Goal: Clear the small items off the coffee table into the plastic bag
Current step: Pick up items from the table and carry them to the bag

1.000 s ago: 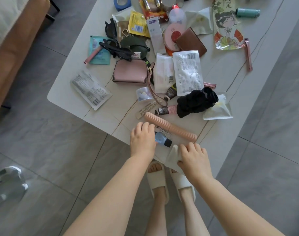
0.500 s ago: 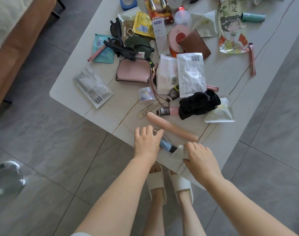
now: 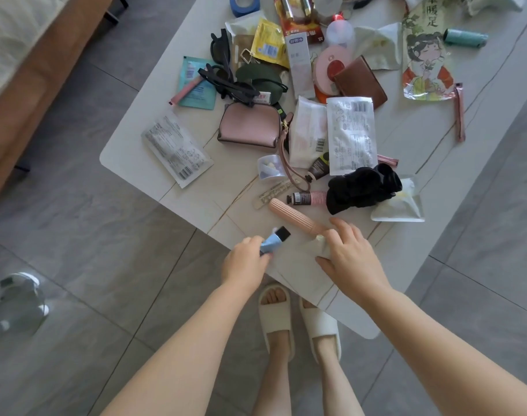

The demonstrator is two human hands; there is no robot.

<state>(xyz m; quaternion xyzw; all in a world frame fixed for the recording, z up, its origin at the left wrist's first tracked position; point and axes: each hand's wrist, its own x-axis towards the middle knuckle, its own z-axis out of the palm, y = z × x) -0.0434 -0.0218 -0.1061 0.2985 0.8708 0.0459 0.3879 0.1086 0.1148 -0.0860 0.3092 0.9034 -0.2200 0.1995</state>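
**Operator:** Blue plastic first. I have the left hand curled round the small blue tube, its black cap pointing up and away toward the table's middle. The right hand has its fingers bent over the crumpled plastic bag at the near edge of the coffee table.

**Observer:** And which way does the tube lie from the bag?

**Operator:** Just to its left, near but apart; its long axis slants toward the bag. I cannot make out where the bag's mouth is. I judge the left hand should carry the tube rightward while the right lifts the bag open.

**Observer:** Next nearest item?

**Operator:** The ribbed pink case, touching the right fingertips, lying diagonally up-left; beyond it the black scrunchie.
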